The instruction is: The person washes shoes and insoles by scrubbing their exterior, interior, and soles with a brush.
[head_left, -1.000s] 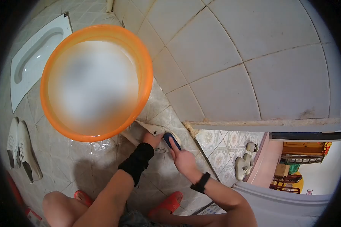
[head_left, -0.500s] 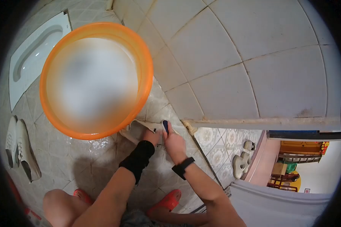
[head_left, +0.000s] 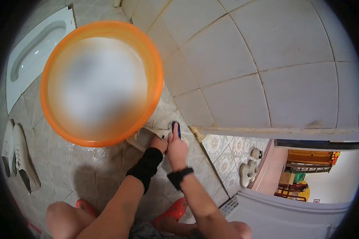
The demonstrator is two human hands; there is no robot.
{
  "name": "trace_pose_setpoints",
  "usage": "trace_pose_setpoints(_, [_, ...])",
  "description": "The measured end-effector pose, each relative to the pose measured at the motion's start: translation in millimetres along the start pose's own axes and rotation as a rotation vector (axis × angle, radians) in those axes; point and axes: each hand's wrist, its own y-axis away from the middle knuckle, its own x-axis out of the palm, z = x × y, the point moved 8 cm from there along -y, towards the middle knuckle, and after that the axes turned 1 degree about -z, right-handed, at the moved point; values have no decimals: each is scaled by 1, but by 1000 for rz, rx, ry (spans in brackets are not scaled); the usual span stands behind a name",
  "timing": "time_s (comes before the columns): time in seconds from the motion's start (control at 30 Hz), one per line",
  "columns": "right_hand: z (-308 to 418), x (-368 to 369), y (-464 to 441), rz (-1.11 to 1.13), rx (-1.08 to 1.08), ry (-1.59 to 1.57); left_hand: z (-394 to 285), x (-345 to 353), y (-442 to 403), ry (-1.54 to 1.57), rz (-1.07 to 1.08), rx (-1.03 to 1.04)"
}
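Observation:
My left hand (head_left: 159, 144) reaches into the opening of a pale shoe (head_left: 139, 140) at the near rim of the orange basin (head_left: 158, 95). Its fingers are mostly hidden by the shoe, which it holds. My right hand (head_left: 177, 152) is closed round a dark blue-backed brush (head_left: 174, 128), the index finger lying along its back. The brush is against or just over the right end of the shoe; exact contact cannot be made out. Both hands are close together, low over the tiled floor.
The basin holds something white and blurred. A squat toilet (head_left: 36, 51) lies at upper left, and a pair of pale shoes (head_left: 22, 159) at left. A tiled wall (head_left: 227, 79) rises at right. More shoes (head_left: 247, 173) stand beyond the doorway, beside a white door (head_left: 283, 215).
My right hand and the brush have shifted slightly left and up, and the brush has turned more upright. My left hand stays at the shoe. The view has moved a little.

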Motion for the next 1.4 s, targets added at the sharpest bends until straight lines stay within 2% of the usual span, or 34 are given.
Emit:
trace_pose_setpoints(0.07, [7, 0, -21, -51, -107, 71, -3, -3, -1, -5, -21, -4])
trace_pose_setpoints(0.13, [12, -16, 9, -32, -95, 58, 13, 7, -6, 114, 23, 59])
trace_pose_setpoints(0.2, [6, -16, 53, 67, 12, 5, 25, 10, -9, 109, 51, -3])
trace_pose_setpoints(0.23, [7, -14, 52, 71, 8, 14, 33, 13, -8, 93, 76, -73])
trace_pose_setpoints(0.3, [0, -6, 54, 69, 57, -3, 27, 11, -5, 54, 83, -73])
trace_pose_setpoints(0.33, [-3, 0, 33, 71, 56, -12, 16, 6, -4, 8, 87, -60])
trace_pose_setpoints(0.37, [-5, 1, -5, 3, 16, 4, 0, 4, -2, -3, 103, 37])
trace_pose_setpoints(0.43, [0, -1, -23, -62, -30, 21, 16, 6, -6, 41, 67, -13])
trace_pose_setpoints(0.5, [1, -10, -12, -78, -58, 60, 21, 9, -5, 95, 61, -51])
trace_pose_setpoints(0.53, [0, -14, 15, 27, 32, 31, 22, 11, -5, 131, 88, -70])
trace_pose_setpoints(0.6, [-11, -7, 63, 72, 62, -11, 28, 14, -7, 177, 110, -100])
trace_pose_setpoints(0.67, [-13, -5, 48, 54, 40, 43, 34, 16, -6, 105, 112, -53])
trace_pose_setpoints(0.7, [-7, -7, 29, 17, 9, 80, 36, 12, -8, 58, 22, -43])
trace_pose_setpoints(0.73, [-7, -9, 7, 20, 55, 79, 37, 12, -9, 46, 18, -40])
trace_pose_setpoints(0.8, [-4, -11, -25, 24, -13, 92, 27, 5, -6, 37, -53, -23])
trace_pose_setpoints(0.87, [-2, -15, -6, 20, -41, 136, 14, 4, -3, 130, -59, 36])
trace_pose_setpoints(0.93, [-8, -12, 37, 21, -17, 119, 26, 13, -6, 163, 59, -78])
trace_pose_setpoints(1.0, [-14, -7, 54, 63, 62, 91, 32, 15, -2, 106, 90, -146])
trace_pose_setpoints(1.07, [-11, -5, 24, 33, 46, 66, 32, 16, -5, 2, 86, -33])
trace_pose_setpoints(1.1, [-8, -5, 2, -8, 29, 39, 23, 13, -4, -96, 140, -95])
trace_pose_setpoints(1.2, [-2, -5, -35, -9, 19, 84, 20, 11, -4, 49, 61, -13])
trace_pose_setpoints(1.27, [0, -10, -2, -22, -28, 22, 39, 20, -12, 83, 94, -15])
trace_pose_setpoints(1.33, [-9, -8, 53, 20, 45, 25, 51, 26, -12, 185, 99, -105])
trace_pose_setpoints(1.37, [-8, -4, 59, 26, 54, 19, 40, 15, -7, 128, -44, -37])
trace_pose_setpoints(1.4, [-11, 0, 67, 38, 73, 10, 34, 12, 2, 126, -41, -52])
